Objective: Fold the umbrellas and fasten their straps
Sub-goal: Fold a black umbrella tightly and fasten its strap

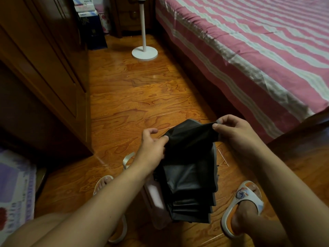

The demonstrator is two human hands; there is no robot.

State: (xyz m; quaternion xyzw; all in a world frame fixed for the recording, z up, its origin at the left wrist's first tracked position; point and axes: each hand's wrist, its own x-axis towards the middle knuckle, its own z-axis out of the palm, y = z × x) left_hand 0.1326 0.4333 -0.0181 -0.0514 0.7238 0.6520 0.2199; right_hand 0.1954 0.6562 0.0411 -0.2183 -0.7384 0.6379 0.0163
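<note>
While the left hand [153, 148] pinches one fold of the black umbrella [190, 168], the right hand [231, 131] pinches another. Its canopy hangs above the wooden floor [142, 90], beside the striped bed [249, 50].

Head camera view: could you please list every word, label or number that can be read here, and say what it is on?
No text can be read.
Boxes stacked by the wardrobe: printed labels, too blurred.
Mat at the lower left: rows of printed characters, too blurred.
Right slipper: a picture only, no words.
Umbrella: no print seen.
</note>
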